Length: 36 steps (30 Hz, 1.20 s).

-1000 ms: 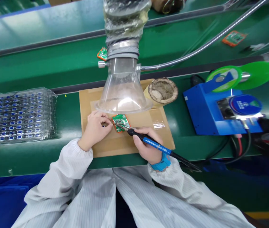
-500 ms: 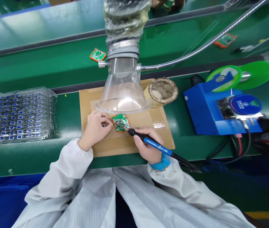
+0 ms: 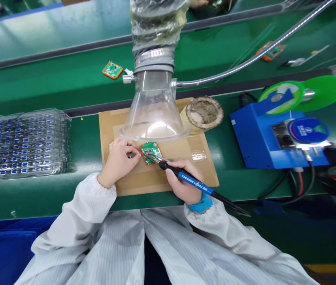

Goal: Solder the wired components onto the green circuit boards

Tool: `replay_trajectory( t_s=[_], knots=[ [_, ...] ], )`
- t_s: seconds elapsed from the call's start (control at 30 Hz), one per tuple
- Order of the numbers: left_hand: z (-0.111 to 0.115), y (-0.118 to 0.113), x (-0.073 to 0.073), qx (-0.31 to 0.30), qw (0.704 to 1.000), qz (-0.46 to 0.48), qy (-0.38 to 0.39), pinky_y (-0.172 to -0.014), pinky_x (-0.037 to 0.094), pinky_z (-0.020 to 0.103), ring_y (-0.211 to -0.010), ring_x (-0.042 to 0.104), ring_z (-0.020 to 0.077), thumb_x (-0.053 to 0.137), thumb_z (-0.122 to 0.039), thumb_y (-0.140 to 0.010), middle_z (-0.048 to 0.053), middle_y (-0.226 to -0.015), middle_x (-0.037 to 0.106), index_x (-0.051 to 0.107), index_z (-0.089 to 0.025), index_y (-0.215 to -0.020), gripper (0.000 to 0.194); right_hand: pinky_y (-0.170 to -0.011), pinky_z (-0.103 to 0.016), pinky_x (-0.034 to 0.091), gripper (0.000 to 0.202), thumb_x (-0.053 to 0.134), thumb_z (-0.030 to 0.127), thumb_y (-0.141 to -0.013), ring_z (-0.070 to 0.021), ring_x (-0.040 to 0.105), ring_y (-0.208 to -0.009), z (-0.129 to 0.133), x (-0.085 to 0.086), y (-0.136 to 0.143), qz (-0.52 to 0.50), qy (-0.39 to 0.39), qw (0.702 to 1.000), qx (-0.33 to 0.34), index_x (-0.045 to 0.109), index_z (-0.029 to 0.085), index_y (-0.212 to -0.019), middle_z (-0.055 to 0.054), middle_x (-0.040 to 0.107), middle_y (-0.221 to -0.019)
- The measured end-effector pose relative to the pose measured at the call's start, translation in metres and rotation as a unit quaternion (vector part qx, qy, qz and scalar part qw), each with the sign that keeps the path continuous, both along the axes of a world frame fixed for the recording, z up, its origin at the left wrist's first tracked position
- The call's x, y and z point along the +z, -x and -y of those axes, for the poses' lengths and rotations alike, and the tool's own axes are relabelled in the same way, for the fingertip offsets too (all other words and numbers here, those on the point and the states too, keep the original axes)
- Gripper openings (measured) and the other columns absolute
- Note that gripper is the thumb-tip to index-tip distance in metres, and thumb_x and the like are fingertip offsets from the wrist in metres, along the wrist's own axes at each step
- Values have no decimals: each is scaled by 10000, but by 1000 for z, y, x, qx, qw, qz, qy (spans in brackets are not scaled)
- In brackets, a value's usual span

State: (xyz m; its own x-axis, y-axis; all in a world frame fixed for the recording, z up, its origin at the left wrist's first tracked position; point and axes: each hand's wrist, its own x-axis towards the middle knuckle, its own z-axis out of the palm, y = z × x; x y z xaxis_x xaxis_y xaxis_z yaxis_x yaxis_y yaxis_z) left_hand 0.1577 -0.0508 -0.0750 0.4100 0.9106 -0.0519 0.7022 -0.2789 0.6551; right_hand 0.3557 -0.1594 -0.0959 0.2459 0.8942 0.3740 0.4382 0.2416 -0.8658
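A green circuit board [image 3: 151,152] with an orange edge lies on a cardboard sheet [image 3: 144,184]. My right hand [image 3: 185,180] is wrapped round a blue and black soldering iron [image 3: 192,180], whose metal tip reaches over the board. At the board's left side, my left hand [image 3: 122,160] is closed in a pinch on something thin and dark, too small to make out. Over the far part of the cardboard hangs a clear fume hood [image 3: 156,107].
Stacked clear trays [image 3: 22,146] stand at the left. A blue machine [image 3: 274,138] with a green reel is at the right. A round holder [image 3: 203,113] stands beside the hood. Beyond the ledge lie other boards [image 3: 112,70] [image 3: 270,51].
The boards beyond the ledge have shifted left. The iron in my right hand has turned slightly, while my left hand stays by the board.
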Motion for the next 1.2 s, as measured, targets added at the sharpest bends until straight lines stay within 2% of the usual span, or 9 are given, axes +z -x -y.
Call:
replay_trajectory(
  t_s=[0.3,0.73,0.97,1.03,1.1,1.2],
  knots=[
    [0,0,-2,0,1000,-6,1,-1051,389,504,-1071,581,264,713,-199,-822,21,-948,722,739,-232,-686,142,-701,-344,603,96,705,279,-882,-212,737,-794,3,-7,-3,-21,-9,1000,-17,686,255,-973,-34,754,-886],
    [0,1,-2,-5,1000,-20,-5,-1044,389,499,-1050,570,260,698,-204,-825,26,-942,709,728,-226,-694,136,-668,-329,585,74,701,273,-885,-193,714,-745,3,-3,-3,-21,-13,1000,-4,676,250,-950,-30,737,-848],
    [2,4,2,-66,996,-41,-33,-1012,412,489,-1118,535,285,644,-157,-820,69,-1014,658,648,-204,-758,78,-656,-339,586,76,691,304,-890,-207,712,-737,3,-3,-3,-33,-37,998,-37,683,249,-943,-34,724,-834],
    [1,11,6,-65,998,14,19,-983,451,459,-1085,560,263,600,-179,-851,66,-998,657,598,-205,-771,85,-656,-349,584,83,691,316,-889,-212,710,-733,4,-5,-9,-37,-48,996,-64,691,248,-936,-37,716,-832],
    [-2,22,10,-48,986,95,128,-880,507,396,-965,611,219,564,-248,-893,49,-933,664,544,-210,-787,114,-655,-367,578,91,695,330,-883,-221,704,-725,6,-7,-22,-38,-83,990,-111,697,245,-917,-42,700,-817],
    [-6,42,19,-2,936,198,293,-684,512,306,-783,654,180,594,-387,-901,28,-813,671,505,-213,-807,216,-662,-424,567,179,717,422,-849,-252,694,-698,9,-12,-52,-8,-177,961,-213,677,249,-865,-48,638,-743]
  ],
)
